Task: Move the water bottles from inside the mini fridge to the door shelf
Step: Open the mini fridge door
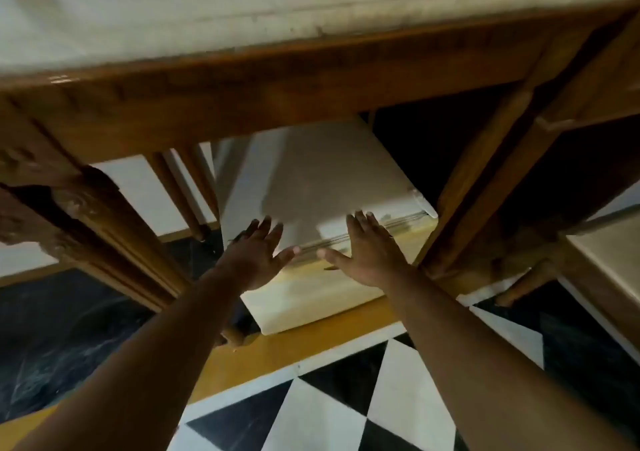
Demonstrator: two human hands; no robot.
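Under the wooden table (263, 79), at centre frame: white mini fridge (322, 173), door shut, bottles out of sight. Left hand (256, 256) spread flat, fingers splayed, hovering over the fridge's near left edge; right hand (367, 253) likewise spread, empty, over its near right edge by the door seam. Thumbs near each other, apart. Below, black-and-white checkered floor (346, 398) with yellow band.
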